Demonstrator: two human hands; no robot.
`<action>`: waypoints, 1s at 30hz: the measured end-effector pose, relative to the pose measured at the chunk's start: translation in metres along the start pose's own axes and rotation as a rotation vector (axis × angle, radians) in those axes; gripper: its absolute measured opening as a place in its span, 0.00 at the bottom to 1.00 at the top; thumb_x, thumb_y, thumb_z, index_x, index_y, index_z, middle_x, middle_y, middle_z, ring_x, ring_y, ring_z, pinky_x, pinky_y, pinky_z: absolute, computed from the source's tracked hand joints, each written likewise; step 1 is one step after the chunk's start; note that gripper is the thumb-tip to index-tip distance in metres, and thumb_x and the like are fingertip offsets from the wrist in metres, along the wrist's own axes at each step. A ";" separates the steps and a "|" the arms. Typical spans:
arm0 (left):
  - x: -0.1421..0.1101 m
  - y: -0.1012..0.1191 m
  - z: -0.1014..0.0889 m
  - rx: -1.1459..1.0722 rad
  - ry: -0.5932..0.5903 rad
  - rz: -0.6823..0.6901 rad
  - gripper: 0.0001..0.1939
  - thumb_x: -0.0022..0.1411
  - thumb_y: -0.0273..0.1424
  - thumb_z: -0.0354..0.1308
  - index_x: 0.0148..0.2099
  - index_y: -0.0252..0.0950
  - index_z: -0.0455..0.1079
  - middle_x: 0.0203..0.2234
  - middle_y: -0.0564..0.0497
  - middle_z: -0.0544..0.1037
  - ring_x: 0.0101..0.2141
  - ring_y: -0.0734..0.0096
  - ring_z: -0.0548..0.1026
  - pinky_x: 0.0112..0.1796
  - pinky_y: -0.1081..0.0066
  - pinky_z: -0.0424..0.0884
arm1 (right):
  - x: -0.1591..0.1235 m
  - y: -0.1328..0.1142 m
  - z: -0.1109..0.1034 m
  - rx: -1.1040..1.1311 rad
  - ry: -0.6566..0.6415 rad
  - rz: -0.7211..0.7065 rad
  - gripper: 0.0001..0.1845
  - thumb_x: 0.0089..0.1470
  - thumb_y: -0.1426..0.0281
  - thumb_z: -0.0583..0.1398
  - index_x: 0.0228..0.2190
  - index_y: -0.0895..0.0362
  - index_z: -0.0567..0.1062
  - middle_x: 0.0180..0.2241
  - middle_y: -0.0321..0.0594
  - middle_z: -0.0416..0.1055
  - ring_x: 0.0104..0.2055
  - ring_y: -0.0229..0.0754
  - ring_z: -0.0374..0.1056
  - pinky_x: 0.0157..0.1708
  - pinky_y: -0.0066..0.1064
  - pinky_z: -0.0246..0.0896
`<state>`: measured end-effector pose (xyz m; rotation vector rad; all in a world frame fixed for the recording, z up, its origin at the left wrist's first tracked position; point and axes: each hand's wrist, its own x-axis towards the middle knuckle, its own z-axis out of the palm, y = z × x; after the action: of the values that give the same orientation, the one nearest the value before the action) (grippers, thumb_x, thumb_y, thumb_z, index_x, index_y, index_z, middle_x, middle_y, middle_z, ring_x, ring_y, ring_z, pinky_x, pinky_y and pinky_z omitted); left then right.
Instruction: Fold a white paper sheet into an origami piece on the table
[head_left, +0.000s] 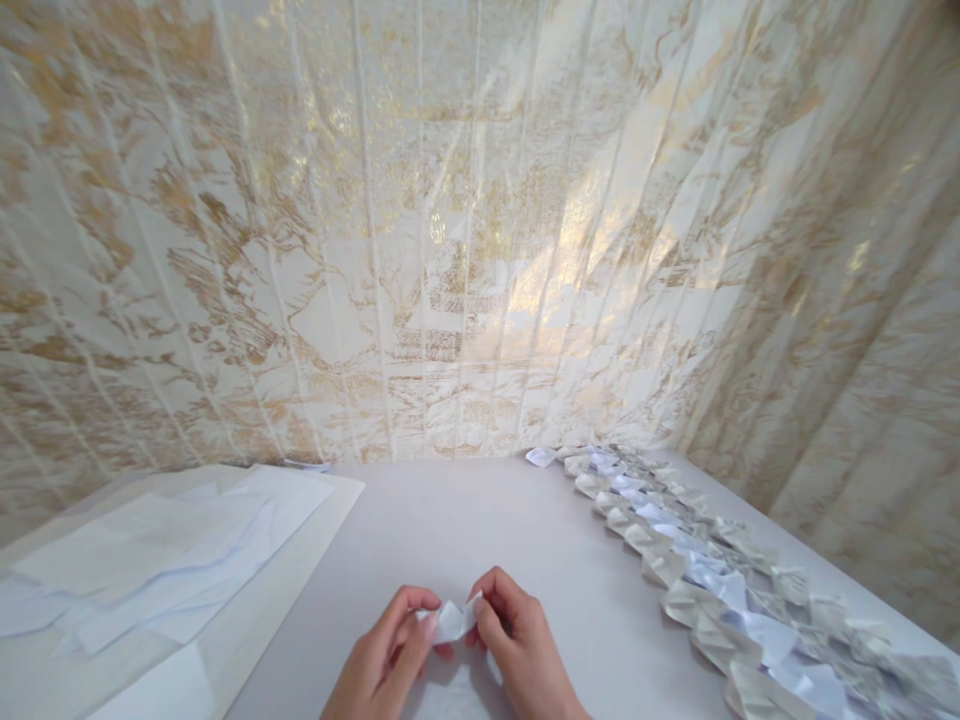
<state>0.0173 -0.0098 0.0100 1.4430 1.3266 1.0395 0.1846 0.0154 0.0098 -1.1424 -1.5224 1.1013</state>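
Between my two hands is a small folded piece of white paper (pixel 453 622), held a little above the table near its front edge. My left hand (pixel 397 650) pinches the paper's left end between thumb and fingers. At the other end, my right hand (pixel 517 640) has its thumb and forefinger closed on the paper. The paper shows creases and a raised fold in the middle. Parts of the fingers behind it are hidden.
On the left lie loose white paper sheets (pixel 165 540) on a larger cream sheet (pixel 281 575). Rows of folded paper pieces (pixel 697 570), white and greyish, run along the right side of the pale table (pixel 450 510). A gold-patterned curtain (pixel 420 250) hangs behind.
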 end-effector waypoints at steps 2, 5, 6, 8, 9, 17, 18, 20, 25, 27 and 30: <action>0.002 -0.006 0.002 -0.007 0.012 0.045 0.23 0.56 0.48 0.57 0.47 0.38 0.65 0.25 0.57 0.74 0.27 0.70 0.67 0.32 0.72 0.60 | -0.001 0.001 0.000 -0.045 -0.004 -0.015 0.08 0.53 0.65 0.53 0.27 0.56 0.65 0.21 0.32 0.62 0.24 0.38 0.58 0.26 0.28 0.51; 0.006 -0.013 0.002 -0.007 0.010 0.071 0.22 0.53 0.41 0.61 0.47 0.38 0.64 0.28 0.56 0.76 0.26 0.72 0.66 0.31 0.73 0.60 | -0.002 0.006 0.002 -0.095 -0.028 -0.048 0.06 0.52 0.67 0.53 0.27 0.56 0.65 0.20 0.30 0.59 0.23 0.36 0.54 0.24 0.27 0.48; 0.008 -0.015 0.002 -0.019 -0.012 0.071 0.19 0.54 0.41 0.60 0.45 0.38 0.65 0.29 0.55 0.78 0.27 0.71 0.68 0.32 0.73 0.60 | -0.002 0.008 0.002 -0.105 -0.033 -0.065 0.04 0.51 0.67 0.53 0.27 0.56 0.65 0.19 0.29 0.59 0.22 0.35 0.54 0.24 0.26 0.47; 0.010 -0.015 0.000 -0.056 -0.067 0.071 0.14 0.58 0.43 0.58 0.40 0.38 0.66 0.29 0.54 0.79 0.29 0.70 0.70 0.33 0.73 0.61 | -0.002 0.011 0.003 -0.114 -0.039 -0.096 0.03 0.50 0.69 0.53 0.27 0.55 0.64 0.19 0.28 0.57 0.22 0.35 0.53 0.23 0.26 0.46; 0.010 -0.014 -0.001 -0.079 -0.084 0.072 0.14 0.58 0.44 0.58 0.38 0.38 0.66 0.29 0.53 0.80 0.30 0.69 0.71 0.33 0.73 0.61 | -0.002 0.011 0.003 -0.117 -0.035 -0.108 0.02 0.50 0.70 0.53 0.27 0.55 0.63 0.19 0.27 0.57 0.21 0.35 0.53 0.23 0.25 0.46; 0.007 -0.007 -0.002 -0.113 -0.040 0.046 0.18 0.52 0.42 0.64 0.42 0.38 0.70 0.24 0.58 0.73 0.25 0.74 0.65 0.29 0.76 0.60 | -0.002 0.001 -0.003 -0.263 -0.081 -0.259 0.04 0.49 0.75 0.52 0.27 0.56 0.65 0.25 0.33 0.63 0.27 0.37 0.60 0.29 0.26 0.55; 0.007 -0.008 -0.002 -0.107 -0.043 0.048 0.18 0.52 0.42 0.64 0.41 0.38 0.70 0.25 0.57 0.74 0.26 0.73 0.67 0.30 0.75 0.61 | -0.003 0.001 -0.003 -0.275 -0.075 -0.272 0.04 0.49 0.75 0.52 0.28 0.56 0.65 0.26 0.34 0.64 0.28 0.37 0.61 0.30 0.27 0.55; 0.008 -0.009 -0.002 -0.137 -0.051 0.059 0.17 0.52 0.44 0.64 0.38 0.37 0.71 0.27 0.55 0.75 0.28 0.71 0.70 0.32 0.75 0.64 | -0.003 0.002 -0.003 -0.285 -0.055 -0.286 0.04 0.49 0.76 0.52 0.28 0.55 0.65 0.26 0.34 0.65 0.28 0.38 0.61 0.30 0.26 0.56; 0.010 -0.006 -0.003 -0.321 0.004 0.068 0.20 0.50 0.47 0.67 0.35 0.37 0.71 0.27 0.55 0.75 0.31 0.69 0.72 0.34 0.74 0.67 | -0.002 0.005 -0.003 -0.239 -0.039 -0.280 0.04 0.49 0.76 0.53 0.27 0.55 0.64 0.25 0.32 0.63 0.28 0.37 0.60 0.30 0.25 0.56; 0.011 -0.004 -0.003 -0.375 0.047 0.074 0.21 0.48 0.47 0.69 0.33 0.36 0.71 0.26 0.55 0.75 0.31 0.69 0.72 0.34 0.74 0.66 | -0.002 0.007 -0.001 -0.183 -0.037 -0.272 0.04 0.50 0.76 0.53 0.28 0.55 0.64 0.25 0.31 0.62 0.27 0.36 0.60 0.30 0.25 0.56; 0.011 -0.003 -0.002 -0.378 0.069 0.078 0.21 0.48 0.48 0.68 0.29 0.36 0.69 0.23 0.56 0.73 0.28 0.71 0.71 0.32 0.75 0.66 | -0.003 0.010 0.002 -0.090 -0.040 -0.294 0.07 0.49 0.75 0.56 0.32 0.55 0.65 0.28 0.32 0.64 0.29 0.36 0.61 0.30 0.25 0.56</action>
<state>0.0157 0.0010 0.0076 1.1886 1.0572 1.3217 0.1851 0.0144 -0.0005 -0.9231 -1.7222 0.8685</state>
